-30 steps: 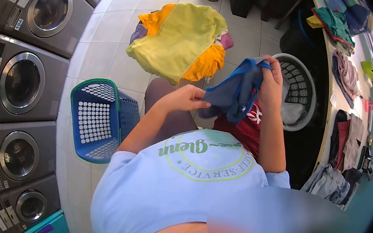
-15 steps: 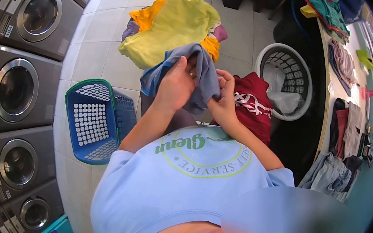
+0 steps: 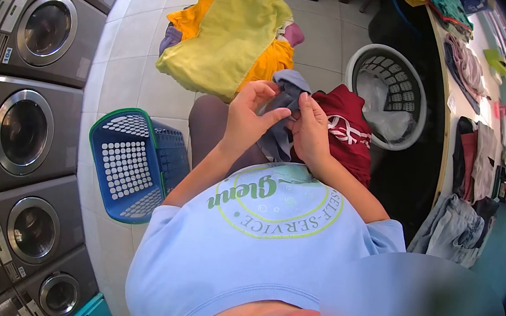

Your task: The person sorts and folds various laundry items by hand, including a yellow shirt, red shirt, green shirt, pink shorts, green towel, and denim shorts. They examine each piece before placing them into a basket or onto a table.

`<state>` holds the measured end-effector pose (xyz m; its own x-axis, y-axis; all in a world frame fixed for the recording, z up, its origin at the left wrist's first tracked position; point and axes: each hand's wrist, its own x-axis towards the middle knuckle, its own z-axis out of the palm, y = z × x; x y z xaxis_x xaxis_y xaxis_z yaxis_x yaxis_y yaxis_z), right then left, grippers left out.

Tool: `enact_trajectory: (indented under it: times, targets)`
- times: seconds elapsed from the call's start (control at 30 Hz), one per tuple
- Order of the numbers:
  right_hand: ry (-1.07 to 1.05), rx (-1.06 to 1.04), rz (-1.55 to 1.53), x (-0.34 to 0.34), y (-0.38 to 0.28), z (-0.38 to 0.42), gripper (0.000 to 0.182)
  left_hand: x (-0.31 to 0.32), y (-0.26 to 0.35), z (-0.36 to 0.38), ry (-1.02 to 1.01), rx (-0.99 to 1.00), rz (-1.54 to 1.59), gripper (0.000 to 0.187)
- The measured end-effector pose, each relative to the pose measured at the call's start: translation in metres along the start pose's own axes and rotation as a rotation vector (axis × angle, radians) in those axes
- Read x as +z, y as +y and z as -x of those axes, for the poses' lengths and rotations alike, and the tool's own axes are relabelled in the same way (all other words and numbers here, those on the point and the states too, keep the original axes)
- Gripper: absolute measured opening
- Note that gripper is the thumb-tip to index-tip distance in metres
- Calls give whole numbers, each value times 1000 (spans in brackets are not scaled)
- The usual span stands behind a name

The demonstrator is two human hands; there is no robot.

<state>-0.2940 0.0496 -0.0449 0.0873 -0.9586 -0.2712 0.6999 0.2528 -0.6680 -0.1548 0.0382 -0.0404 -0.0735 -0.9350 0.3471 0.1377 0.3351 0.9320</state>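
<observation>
Grey cloth (image 3: pixel 278 141) upright between hands, above lap. Left hand (image 3: pixel 250 119) at its 9 o'clock, thumb and fingers parted, touching it. Right hand (image 3: pixel 311 134) at 4 o'clock, fingertips pinching it. From cloth: yellow cloth (image 3: pixel 230 43) at 11, maroon garment (image 3: pixel 344 151) at 3, blue basket (image 3: pixel 168 147) at 8.

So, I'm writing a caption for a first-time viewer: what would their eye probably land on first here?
Probably the big yellow-green cloth draped over orange fabric, the brightest patch, just beyond the hands. Next might come the blue basket with its green rim, on the floor to the left, and the stacked front-loading machines along the left edge. The blue-gray cloth between the left hand and right hand is quieter.
</observation>
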Motion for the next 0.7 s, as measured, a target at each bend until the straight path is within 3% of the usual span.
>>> enact_trajectory:
  times: [0.1,0.3,0.4,0.47,0.57,0.63,0.67,0.7]
  targets:
    - [-46,-53,13,1,1,0,21,3,18,-2,6,114,-512,20]
    - [60,-18,177,10,-8,6,19,-2,9,-3,50,227,-590,28]
    - [6,-9,347,-12,7,0,19,3,20,-2,34,28,-610,30]
    - [-19,-30,453,-19,7,0,17,-3,17,0,-65,98,-743,34]
    - [-66,46,439,-9,-4,5,16,-12,11,2,-141,106,-741,24]
    - [140,96,390,-36,9,-9,21,-19,-9,5,-140,13,-661,18]
    - [-20,10,353,-34,4,-10,28,-24,-14,5,-155,19,-595,16]
    - [-20,3,358,-28,-2,-12,29,-30,-17,5,-78,-209,-355,16]
